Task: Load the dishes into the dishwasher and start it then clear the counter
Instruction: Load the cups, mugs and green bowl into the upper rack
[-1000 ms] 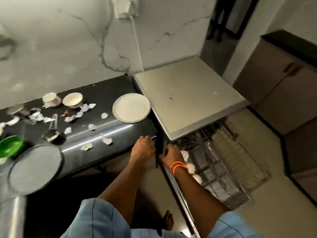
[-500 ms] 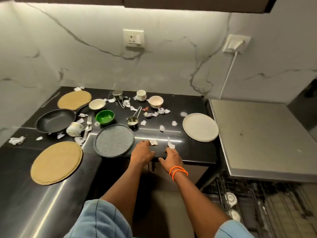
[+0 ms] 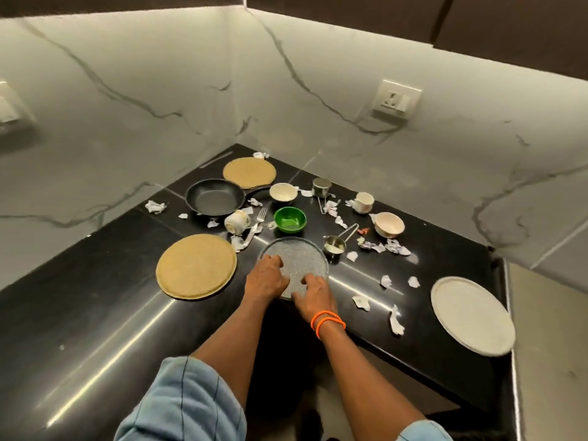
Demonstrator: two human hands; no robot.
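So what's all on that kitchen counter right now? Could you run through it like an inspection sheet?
Surface: black glossy counter, in a corner, marble-look walls behind.
Job's things: grey plate at the front; two tan plates; white plate overhanging the right edge; black pan; green bowl; two white bowls; a tipped cup, an upright cup; fork; two small steel measuring cups.
Clutter: torn paper scraps scattered among the dishes.
Hands: left hand and right hand both on the grey plate, fingers curled at its near rim.
Cables: nothing seen.
Surroundings: wall socket, dark cabinets above.
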